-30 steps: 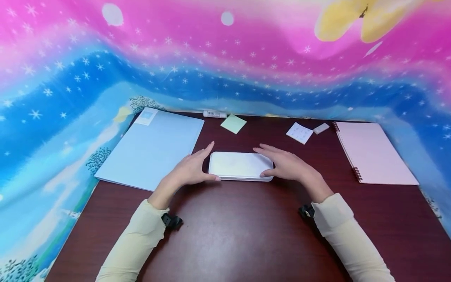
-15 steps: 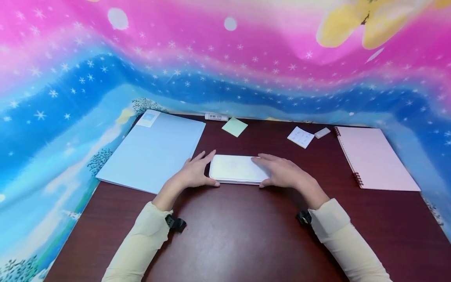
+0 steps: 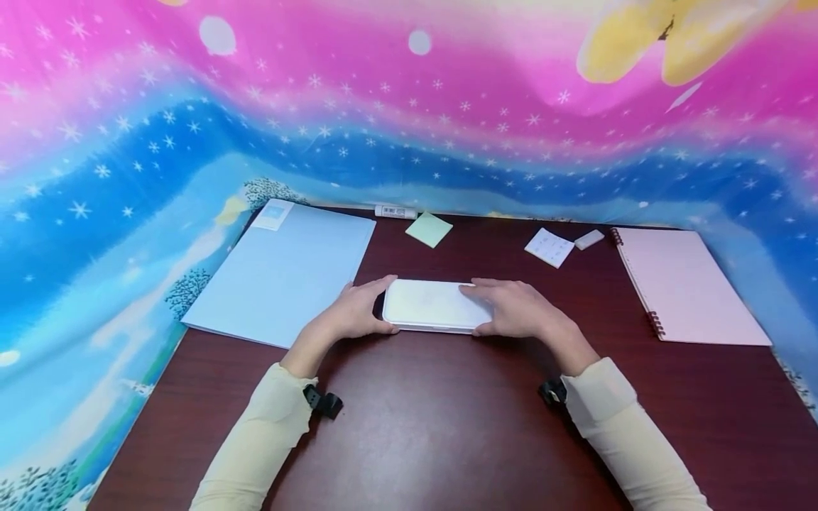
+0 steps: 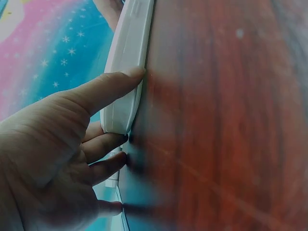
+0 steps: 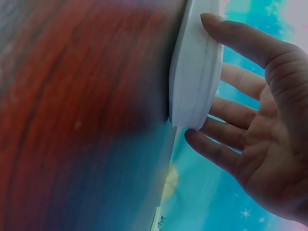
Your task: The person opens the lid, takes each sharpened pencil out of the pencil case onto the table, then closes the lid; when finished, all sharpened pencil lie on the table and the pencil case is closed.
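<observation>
A white, round-cornered pencil case (image 3: 434, 305) lies flat mid-table, its lid seam and a small front catch facing me. My left hand (image 3: 358, 310) grips its left end, the thumb along the near side and the fingers round the far corner. In the left wrist view the thumb (image 4: 113, 86) presses the case's (image 4: 127, 57) side wall while the lower fingers stay spread past its end. My right hand (image 3: 519, 309) holds the other end, thumb at the near edge and a fingertip over the lid. The right wrist view has that thumb (image 5: 240, 38) on the case's (image 5: 195, 72) side.
A light blue folder (image 3: 281, 277) lies left, close by the left hand. Along the back are a white glue stick (image 3: 395, 212), green sticky notes (image 3: 429, 229), a patterned white note pad (image 3: 549, 247) and a white eraser (image 3: 589, 239). A pink spiral notebook (image 3: 693, 284) lies right.
Both hands have closed in on the ends of the pencil case; the right thumb has gone from its top to its near edge. The case stays in place, and the head view has shifted slightly.
</observation>
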Demonstrator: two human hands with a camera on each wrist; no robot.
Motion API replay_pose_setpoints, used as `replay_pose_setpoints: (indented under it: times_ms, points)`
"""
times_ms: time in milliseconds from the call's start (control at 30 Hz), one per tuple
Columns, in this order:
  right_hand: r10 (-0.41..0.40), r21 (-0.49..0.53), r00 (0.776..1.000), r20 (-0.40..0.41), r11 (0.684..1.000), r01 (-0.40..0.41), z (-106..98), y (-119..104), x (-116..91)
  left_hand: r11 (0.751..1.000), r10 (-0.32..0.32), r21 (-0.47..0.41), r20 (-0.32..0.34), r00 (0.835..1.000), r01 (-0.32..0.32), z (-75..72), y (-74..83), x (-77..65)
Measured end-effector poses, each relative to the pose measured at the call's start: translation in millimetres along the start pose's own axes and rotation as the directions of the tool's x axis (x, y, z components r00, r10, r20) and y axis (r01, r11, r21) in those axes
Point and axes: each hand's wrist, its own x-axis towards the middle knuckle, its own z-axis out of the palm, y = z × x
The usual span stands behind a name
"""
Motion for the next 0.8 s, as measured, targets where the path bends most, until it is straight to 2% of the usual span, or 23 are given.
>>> replay_pose_setpoints:
  times_ms: [233, 500, 800]
  points:
    - [-0.026, 0.014, 1.0, -0.008, 1.0, 0.026, -0.1, 4.2, 2.0, 0.999, 0.033, 0.005, -0.002, 0.999, -0.033, -3.5, -0.9, 2.8]
    - [-0.044, 0.006, 0.999, -0.006, 0.999, 0.044, -2.0, 1.2, 10.1, 0.999, 0.012, -0.031, -0.008, 1.0, -0.013, -4.4, -6.9, 1.0]
    - [-0.046, 0.001, 0.999, 0.015, 0.999, 0.046, -6.5, 3.0, 8.6, 0.998, 0.019, -0.061, -0.014, 1.0, -0.02, -1.8, -6.5, 1.5]
